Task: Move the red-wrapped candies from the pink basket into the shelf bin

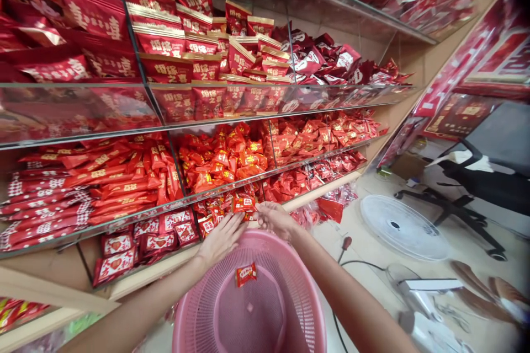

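Note:
A small red wrapped candy [243, 204] is at the front of the lower shelf, just beyond the basket rim. My right hand [276, 219] has its fingers pinched at the candy's right end. Just below the candy, my left hand [223, 238] lies with its fingers stretched out and close together; its fingertips are near the wrapper, but I cannot tell whether they touch it. Below both hands stands a round pink plastic basket [306, 270] with mesh walls. One red wrapped candy [246, 274] lies inside it.
Glass-fronted shelves [248, 176] hold red candy packets in divided compartments. Heart-printed packets [120, 256] are at the lower left. On the floor to the right are a white fan grille [403, 226], a black cable [364, 262] and a wheeled chair [459, 193].

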### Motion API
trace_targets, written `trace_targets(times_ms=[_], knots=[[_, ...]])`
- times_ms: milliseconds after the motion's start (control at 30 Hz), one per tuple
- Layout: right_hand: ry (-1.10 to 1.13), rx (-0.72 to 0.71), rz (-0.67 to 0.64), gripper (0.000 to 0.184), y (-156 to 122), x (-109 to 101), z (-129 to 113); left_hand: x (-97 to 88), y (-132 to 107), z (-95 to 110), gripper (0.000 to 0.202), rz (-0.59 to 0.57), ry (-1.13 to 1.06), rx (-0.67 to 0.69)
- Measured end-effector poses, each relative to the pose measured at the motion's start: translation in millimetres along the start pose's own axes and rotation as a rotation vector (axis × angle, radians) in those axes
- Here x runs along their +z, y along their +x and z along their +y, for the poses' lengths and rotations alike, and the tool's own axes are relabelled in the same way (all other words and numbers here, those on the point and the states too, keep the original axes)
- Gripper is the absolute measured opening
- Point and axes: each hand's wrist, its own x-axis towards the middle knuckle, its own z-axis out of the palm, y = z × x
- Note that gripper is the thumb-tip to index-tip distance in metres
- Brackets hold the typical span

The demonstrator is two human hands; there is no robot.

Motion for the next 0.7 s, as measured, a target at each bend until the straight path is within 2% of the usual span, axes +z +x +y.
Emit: trace_targets(times_ms=[133, 200, 267, 367, 433, 467, 500, 567, 633, 700], knots=[[-0.149, -0.034, -0.143, 0.03, -36.7, -33.0, 4.7, -14.6, -15.7, 19.8, 0.047, 0.025, -0.21, -0.063], [-0.346, -0.039, -0.259, 0.031, -56.4, -50.9, 16.2, -20.2, -29.7, 40.5, 0.041, 0.073, -0.463, -0.173], [-0.542, 0.009, -0.395, 0.032, -73.7, -62.2, 34.9, -23.1, -42.6, 67.2, 0.034, 0.085, -0.86, -0.381], [-0.655, 0.171, -0.608, 0.028, -89.3, -60.6, 70.2, -24.6, -51.8, 107.6, 0.034, -0.065, -1.574, -0.638], [-0.662, 0.244, -0.701, 0.024, -90.9, -51.7, 91.6, -24.9, -52.3, 125.9, 0.035, -0.186, -1.905, -0.704], [-0.679, 0.252, -0.718, 0.022, -89.4, -47.0, 100.3, -24.3, -52.2, 130.8, 0.03, -0.225, -2.004, -0.746], [-0.737, 0.222, -0.7, 0.021, -86.6, -43.1, 107.5, -23.0, -52.5, 132.7, 0.024, -0.247, -2.066, -0.803], [-0.93, 0.089, -0.579, 0.019, -78.0, -38.4, 118.0, -17.4, -55.5, 128.8, 0.019, -0.255, -2.12, -0.947], [-1.113, -0.06, -0.388, 0.017, -67.0, -37.0, 125.3, -7.9, -60.8, 118.7, 0.02, -0.213, -2.129, -1.094], [-1.197, -0.138, -0.247, 0.012, -54.9, -36.3, 132.1, 3.5, -65.6, 107.3, 0.022, -0.146, -2.135, -1.239]])
